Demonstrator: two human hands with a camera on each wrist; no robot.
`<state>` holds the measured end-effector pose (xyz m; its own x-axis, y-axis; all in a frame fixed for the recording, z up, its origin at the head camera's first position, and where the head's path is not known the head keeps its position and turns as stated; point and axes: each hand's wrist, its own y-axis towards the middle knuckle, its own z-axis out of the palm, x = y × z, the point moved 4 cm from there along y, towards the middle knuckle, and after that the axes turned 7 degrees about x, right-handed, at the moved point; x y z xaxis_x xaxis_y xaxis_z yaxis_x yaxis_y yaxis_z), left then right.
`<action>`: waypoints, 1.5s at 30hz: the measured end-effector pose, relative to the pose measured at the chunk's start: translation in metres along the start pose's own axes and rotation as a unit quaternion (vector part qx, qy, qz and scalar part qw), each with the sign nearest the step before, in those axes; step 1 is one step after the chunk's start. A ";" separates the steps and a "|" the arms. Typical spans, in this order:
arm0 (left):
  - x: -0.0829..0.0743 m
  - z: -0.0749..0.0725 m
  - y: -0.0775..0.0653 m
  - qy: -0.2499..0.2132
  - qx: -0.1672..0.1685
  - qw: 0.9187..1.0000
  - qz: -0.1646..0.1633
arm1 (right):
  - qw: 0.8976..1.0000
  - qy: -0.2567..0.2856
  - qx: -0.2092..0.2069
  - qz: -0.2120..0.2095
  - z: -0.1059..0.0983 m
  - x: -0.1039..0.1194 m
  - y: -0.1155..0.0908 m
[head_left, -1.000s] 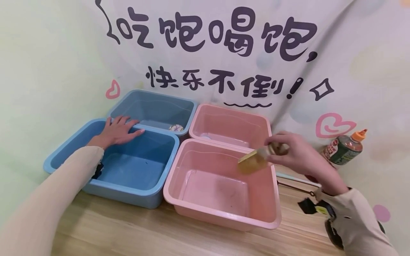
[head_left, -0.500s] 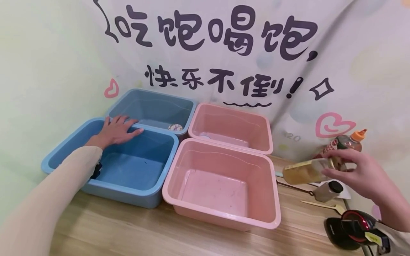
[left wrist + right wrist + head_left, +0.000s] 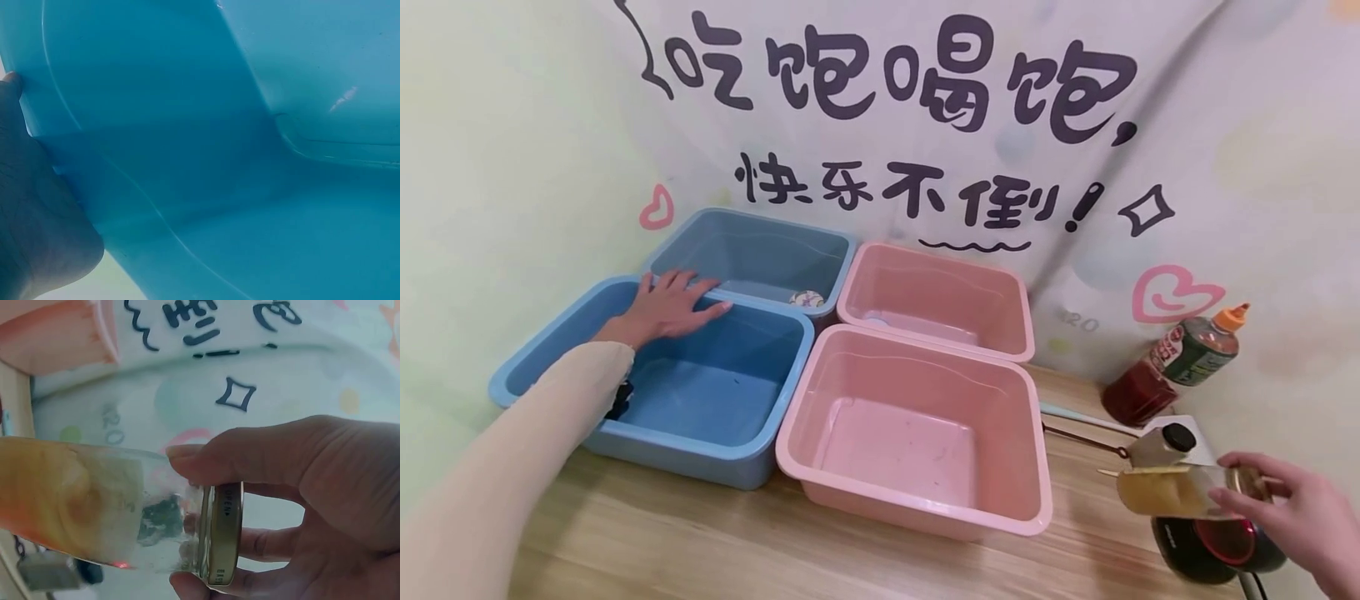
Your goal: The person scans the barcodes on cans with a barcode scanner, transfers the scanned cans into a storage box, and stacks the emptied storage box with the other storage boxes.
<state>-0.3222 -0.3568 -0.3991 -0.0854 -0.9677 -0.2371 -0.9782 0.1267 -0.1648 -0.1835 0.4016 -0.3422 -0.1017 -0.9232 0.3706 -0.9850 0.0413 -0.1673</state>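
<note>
My left hand (image 3: 664, 310) rests with its fingers spread over the rim between the two blue basins; the left wrist view shows part of that hand (image 3: 37, 206) at the edge of the front blue basin (image 3: 722, 454). My right hand (image 3: 1311, 508) grips a glass jar (image 3: 1165, 492) near its gold lid (image 3: 226, 534), with thumb and fingers round the neck. The jar lies on its side in the air, bottom toward the left, and holds something amber. It overlaps a small black-capped bottle (image 3: 1156, 450) and a black and red device (image 3: 1202, 550) from the head view.
Two pink basins stand right of the blue ones, front (image 3: 917, 508) and back (image 3: 932, 283). In the back blue basin (image 3: 752, 242) lies a round patterned item (image 3: 807, 298). A red sauce bottle (image 3: 1142, 392) with an orange cap and thin-handled utensils (image 3: 1086, 437) stand or lie at right.
My right hand has carried the jar from over the front pink basin rightward and down, past the sauce bottle, to above the device. My left hand has stayed on the rim.
</note>
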 end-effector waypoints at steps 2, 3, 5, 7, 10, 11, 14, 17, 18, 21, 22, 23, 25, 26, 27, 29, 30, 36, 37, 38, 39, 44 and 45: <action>0.000 0.000 0.000 0.001 0.002 1.000 0.003 | 0.999 -0.003 0.032 0.022 0.009 -0.011 -0.003; 0.000 -0.001 0.000 -0.001 0.003 1.000 0.004 | 0.998 -0.007 0.047 0.031 0.012 -0.016 -0.004; -0.001 -0.001 -0.001 0.000 0.007 1.000 0.006 | 0.997 -0.011 0.068 0.038 0.017 -0.024 -0.006; -0.001 -0.001 -0.002 0.001 0.008 1.000 0.007 | 0.996 -0.016 0.077 0.039 0.019 -0.030 -0.006; 0.000 -0.002 -0.004 0.000 0.009 1.000 0.009 | 0.996 -0.009 0.081 0.047 0.021 -0.036 -0.006; 0.000 -0.002 -0.005 -0.001 0.009 1.000 0.010 | 0.996 -0.011 0.078 0.047 0.021 -0.036 -0.006; 0.000 -0.002 -0.006 0.002 0.009 1.000 0.012 | 0.996 -0.009 0.074 0.048 0.020 -0.034 -0.007; 0.000 -0.002 -0.007 0.008 0.008 1.000 0.015 | 0.997 -0.011 0.058 0.043 0.016 -0.026 -0.009; 0.000 -0.002 -0.006 0.009 0.008 1.000 0.016 | 0.998 -0.007 0.054 0.042 0.014 -0.023 -0.009; 0.000 -0.001 -0.005 0.013 0.017 1.000 0.016 | 0.999 0.001 0.036 0.037 0.007 -0.013 -0.009; 0.000 -0.001 -0.005 0.014 0.021 1.000 0.015 | 0.999 0.005 0.029 0.034 0.004 -0.010 -0.009; 0.000 -0.001 -0.005 0.016 0.026 0.999 0.014 | 1.000 0.006 0.018 0.025 0.001 -0.006 -0.009; 0.000 -0.001 -0.004 0.017 0.033 0.999 0.012 | 1.000 0.003 -0.010 0.003 -0.007 0.000 -0.008; 0.000 -0.001 -0.004 0.016 0.035 0.999 0.013 | 1.000 -0.002 -0.028 -0.010 -0.011 0.004 -0.007; 0.000 -0.001 -0.004 0.016 0.036 0.999 0.013 | 0.999 -0.008 -0.046 -0.026 -0.015 0.007 -0.006; 0.000 -0.002 -0.004 0.015 0.037 0.999 0.013 | 0.995 -0.017 -0.079 -0.065 -0.022 0.015 -0.005; 0.000 -0.002 -0.004 0.015 0.037 0.999 0.014 | 0.992 -0.018 -0.091 -0.085 -0.025 0.019 -0.004; 0.006 -0.005 -0.005 0.010 0.042 0.999 0.014 | 0.972 -0.011 -0.135 -0.192 -0.045 0.048 0.000; 0.007 -0.006 -0.005 0.009 0.043 0.999 0.012 | 0.969 -0.009 -0.138 -0.205 -0.049 0.054 0.001; 0.009 -0.007 -0.006 0.008 0.045 0.999 0.010 | 0.966 -0.007 -0.140 -0.216 -0.053 0.060 0.003; 0.010 -0.008 -0.007 0.006 0.046 0.999 0.009 | 0.963 -0.003 -0.141 -0.229 -0.057 0.067 0.005; 0.012 -0.013 -0.011 -0.005 0.055 0.998 0.004 | 0.954 0.013 -0.127 -0.272 -0.071 0.104 0.018; 0.012 -0.014 -0.012 -0.007 0.055 0.998 0.004 | 0.952 0.012 -0.123 -0.281 -0.073 0.112 0.021</action>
<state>-0.3144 -0.3727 -0.3869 -0.0890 -0.9636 -0.2523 -0.9505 0.1579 -0.2678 -0.2257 0.3266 -0.2378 0.4508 -0.8168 0.3601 -0.8871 -0.3651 0.2823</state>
